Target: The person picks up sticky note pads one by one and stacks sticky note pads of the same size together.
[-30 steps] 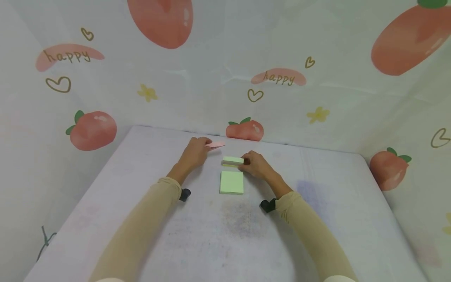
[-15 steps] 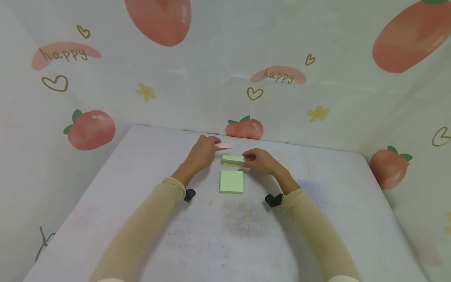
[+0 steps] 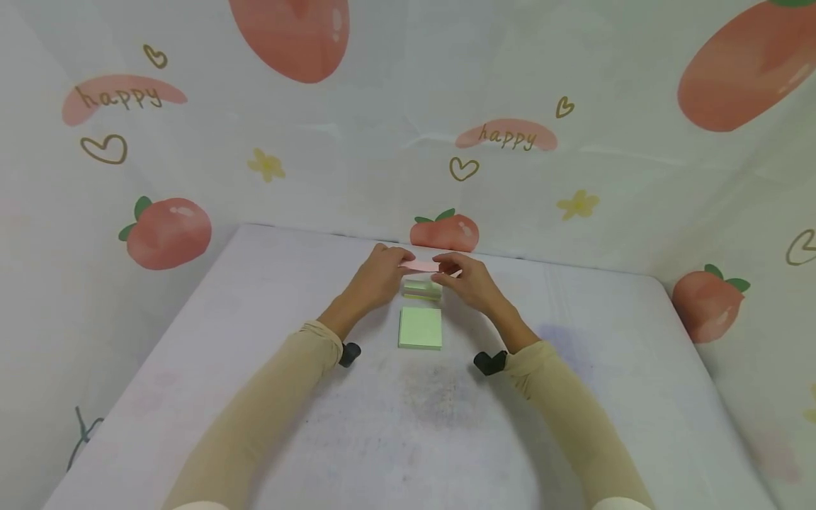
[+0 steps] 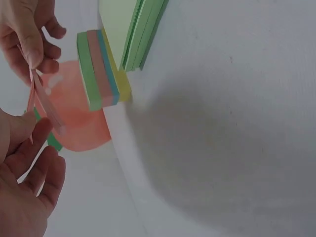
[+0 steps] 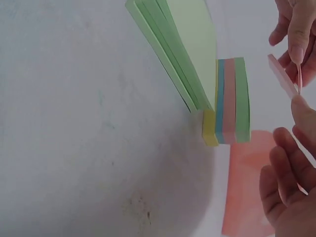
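Note:
My left hand (image 3: 384, 276) pinches a pink sticky-note pad (image 3: 419, 265) above the far part of the table. At the pad's right end, my right hand (image 3: 470, 282) pinches it between thumb and fingers. In the left wrist view the pink paper (image 4: 49, 108) opens in a narrow V, joined near the right hand. Below the hands sits a block of sticky-note pads (image 5: 229, 101) layered green, pink, blue and yellow. A thick square light-green sticky-note pad (image 3: 420, 328) lies nearer on the table.
The table (image 3: 382, 439) has a pale, stained cover. A printed cloth (image 3: 357, 142) with peaches and hearts hangs behind it. A dark cord (image 3: 81, 432) shows at the left edge. Black wrist-camera mounts (image 3: 489, 363) sit by both cuffs.
The left hand has carried the pink pad rightward. The right hand has left the end of the layered block and moved up to pinch the pink pad's right end.

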`<move>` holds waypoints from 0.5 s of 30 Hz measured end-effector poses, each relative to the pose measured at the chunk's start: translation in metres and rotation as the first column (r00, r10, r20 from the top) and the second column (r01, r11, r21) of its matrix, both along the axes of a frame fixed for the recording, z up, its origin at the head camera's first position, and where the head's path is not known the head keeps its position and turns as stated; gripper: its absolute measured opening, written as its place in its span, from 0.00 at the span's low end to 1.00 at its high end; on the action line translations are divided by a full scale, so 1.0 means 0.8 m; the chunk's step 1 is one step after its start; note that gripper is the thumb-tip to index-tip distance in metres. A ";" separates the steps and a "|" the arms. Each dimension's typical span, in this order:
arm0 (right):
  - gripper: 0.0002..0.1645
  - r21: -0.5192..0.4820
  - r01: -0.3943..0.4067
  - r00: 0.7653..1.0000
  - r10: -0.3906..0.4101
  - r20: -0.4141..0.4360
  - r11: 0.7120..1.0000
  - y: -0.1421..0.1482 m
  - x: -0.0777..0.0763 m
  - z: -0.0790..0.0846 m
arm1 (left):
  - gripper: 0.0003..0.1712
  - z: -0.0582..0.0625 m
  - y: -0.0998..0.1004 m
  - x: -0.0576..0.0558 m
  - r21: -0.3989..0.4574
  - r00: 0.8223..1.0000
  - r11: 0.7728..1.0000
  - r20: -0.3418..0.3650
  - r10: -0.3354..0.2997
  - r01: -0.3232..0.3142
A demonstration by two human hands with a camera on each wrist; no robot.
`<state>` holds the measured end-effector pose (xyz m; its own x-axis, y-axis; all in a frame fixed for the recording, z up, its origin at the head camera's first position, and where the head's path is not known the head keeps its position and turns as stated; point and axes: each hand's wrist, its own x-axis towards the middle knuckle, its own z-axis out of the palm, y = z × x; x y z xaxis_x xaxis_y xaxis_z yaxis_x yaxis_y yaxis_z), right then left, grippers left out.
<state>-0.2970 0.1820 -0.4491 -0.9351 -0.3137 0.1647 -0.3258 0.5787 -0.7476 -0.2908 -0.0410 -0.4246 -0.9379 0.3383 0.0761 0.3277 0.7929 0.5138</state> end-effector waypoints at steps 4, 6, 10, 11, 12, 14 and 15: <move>0.20 -0.012 0.008 0.999 -0.009 -0.032 1.000 -0.003 0.002 -0.002 | 0.18 0.000 0.002 0.001 0.007 1.000 1.000 -0.007 -0.006 0.007; 0.18 -0.027 0.016 0.999 -0.017 -0.039 1.000 -0.004 0.003 -0.002 | 0.18 -0.002 0.003 0.000 0.016 1.000 1.000 -0.010 -0.009 0.009; 0.17 -0.039 0.039 0.997 -0.042 -0.060 0.998 -0.003 0.006 -0.002 | 0.19 -0.005 0.003 -0.001 0.038 1.000 0.999 -0.025 -0.011 0.011; 0.16 -0.042 0.049 0.997 -0.052 -0.066 0.998 -0.002 0.006 -0.002 | 0.20 -0.006 0.003 -0.001 0.044 0.999 0.999 -0.032 -0.007 0.008; 0.16 -0.044 0.060 0.995 -0.064 -0.071 0.997 -0.002 0.006 -0.002 | 0.20 -0.008 0.003 -0.001 0.048 0.999 0.999 -0.042 -0.001 0.003; 0.16 -0.058 0.081 0.993 -0.085 -0.080 0.995 0.000 0.007 -0.001 | 0.19 -0.009 0.003 -0.001 0.062 0.998 0.998 -0.055 0.015 -0.011; 0.16 -0.066 0.090 0.992 -0.095 -0.082 0.994 0.001 0.007 -0.001 | 0.18 -0.010 0.003 -0.001 0.069 0.998 0.997 -0.058 0.023 -0.019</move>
<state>-0.2916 0.1826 -0.4502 -0.9414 -0.2133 0.2613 -0.3370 0.5628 -0.7548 -0.2919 -0.0383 -0.4322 -0.9380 0.3106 0.1537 0.3426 0.7638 0.5470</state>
